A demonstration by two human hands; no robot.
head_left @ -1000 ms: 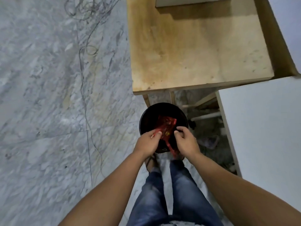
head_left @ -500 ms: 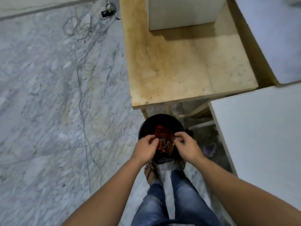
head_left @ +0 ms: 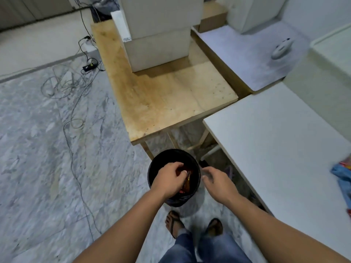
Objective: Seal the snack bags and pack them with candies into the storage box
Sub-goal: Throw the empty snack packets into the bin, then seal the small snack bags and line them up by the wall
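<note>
Two hands reach down over a black bin (head_left: 154,168) that stands on the marble floor (head_left: 47,158). The left hand (head_left: 169,180) is over the bin opening, fingers curled, pinching the top of a red snack bag (head_left: 187,184). The bag hangs mostly upright inside the bin, its long axis running up and down, but blur hides its details. The right hand (head_left: 218,184) is just right of the bin rim, fingers loosely bent and holding nothing. Beyond the bin is the near edge of a wooden desk (head_left: 167,103); a white desk (head_left: 281,149) runs along the right, with a blue packet (head_left: 342,174) at its right edge. Cables (head_left: 64,88) lie on the open floor to the left.
</note>
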